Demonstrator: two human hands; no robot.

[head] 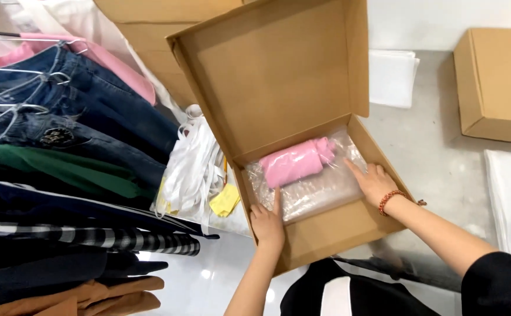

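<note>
An open brown cardboard box [331, 231] sits in front of me with its lid standing up. Inside lies a sheet of clear bubble wrap [320, 190], and a rolled pink garment [299, 161] rests on it toward the back. My left hand [267, 222] presses flat on the wrap's near left corner, fingers apart. On the right side of the wrap rests my right hand [373, 182], fingers spread, a red bead bracelet at the wrist. Neither hand grips anything.
Hanging clothes fill the left: jeans [74, 111], a green top [50, 167], a checked piece [91, 237]. White plastic hangers [194, 161] and a yellow tag [225, 201] lie beside the box. A closed cardboard box [498, 85] and white sheets [391, 76] lie to the right.
</note>
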